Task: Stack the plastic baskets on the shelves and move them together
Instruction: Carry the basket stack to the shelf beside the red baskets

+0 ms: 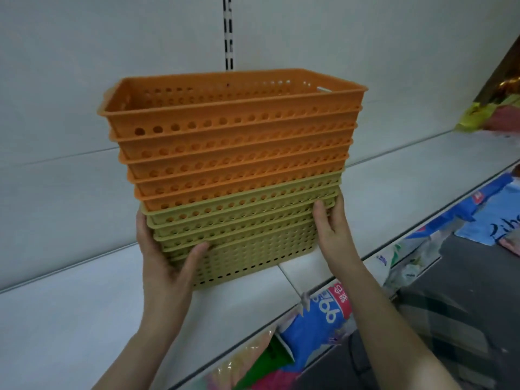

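Observation:
One tall nested stack of perforated plastic baskets stands in the middle of the white shelf. Several orange baskets sit on top of several olive-green baskets. My left hand grips the stack's left side at the green baskets, thumb across the front. On the right end of the green rims, my right hand holds with fingers wrapped around the corner. The stack's base rests at or just above the shelf surface; I cannot tell which.
A slotted upright runs up the white back panel behind the stack. Colourful packaged goods lie at the shelf's far right. Blue and white bags and other packages fill the lower shelf below the front edge.

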### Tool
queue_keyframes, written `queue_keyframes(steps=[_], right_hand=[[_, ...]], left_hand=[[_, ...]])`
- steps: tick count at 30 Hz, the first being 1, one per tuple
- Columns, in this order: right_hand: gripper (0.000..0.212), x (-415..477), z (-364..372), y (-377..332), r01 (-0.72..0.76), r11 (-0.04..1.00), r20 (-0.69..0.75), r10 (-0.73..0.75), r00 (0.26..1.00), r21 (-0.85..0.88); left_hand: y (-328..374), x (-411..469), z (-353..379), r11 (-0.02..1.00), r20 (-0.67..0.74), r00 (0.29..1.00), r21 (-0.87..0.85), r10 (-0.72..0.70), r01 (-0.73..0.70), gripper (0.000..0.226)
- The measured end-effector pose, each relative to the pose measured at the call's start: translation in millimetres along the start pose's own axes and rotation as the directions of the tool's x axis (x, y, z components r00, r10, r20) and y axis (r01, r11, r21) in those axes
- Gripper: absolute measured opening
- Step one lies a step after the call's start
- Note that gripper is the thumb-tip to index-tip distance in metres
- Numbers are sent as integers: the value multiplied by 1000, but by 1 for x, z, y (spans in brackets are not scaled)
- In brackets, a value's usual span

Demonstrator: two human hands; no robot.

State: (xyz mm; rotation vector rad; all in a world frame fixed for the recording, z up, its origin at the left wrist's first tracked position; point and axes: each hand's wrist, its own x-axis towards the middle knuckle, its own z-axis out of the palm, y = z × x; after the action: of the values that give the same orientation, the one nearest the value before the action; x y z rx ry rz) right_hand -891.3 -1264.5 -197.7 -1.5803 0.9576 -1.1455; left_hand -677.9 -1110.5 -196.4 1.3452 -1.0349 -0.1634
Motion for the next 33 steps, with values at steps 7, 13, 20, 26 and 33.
queue_keyframes(steps=[7,13,20,26,33], right_hand=[[53,-23,-10,-35,18,1000,-1,-18,1000,14],[62,-44,-32,-103,31,999,38,-31,999,-14],[65,-72,-47,-196,132,990,85,-128,988,-49],[59,-97,-35,-256,217,975,129,-211,969,-36],[66,-134,6,-310,287,957,196,-288,937,35]], left_hand=[[38,-5,-16,988,10,989,41,-148,148,86],[119,-4,-39,970,27,971,48,-239,238,79],[215,-8,-76,969,-18,969,22,-245,245,77],[267,-25,-121,979,-79,977,23,-198,201,77],[309,-47,-190,987,-185,974,74,-129,145,78]])
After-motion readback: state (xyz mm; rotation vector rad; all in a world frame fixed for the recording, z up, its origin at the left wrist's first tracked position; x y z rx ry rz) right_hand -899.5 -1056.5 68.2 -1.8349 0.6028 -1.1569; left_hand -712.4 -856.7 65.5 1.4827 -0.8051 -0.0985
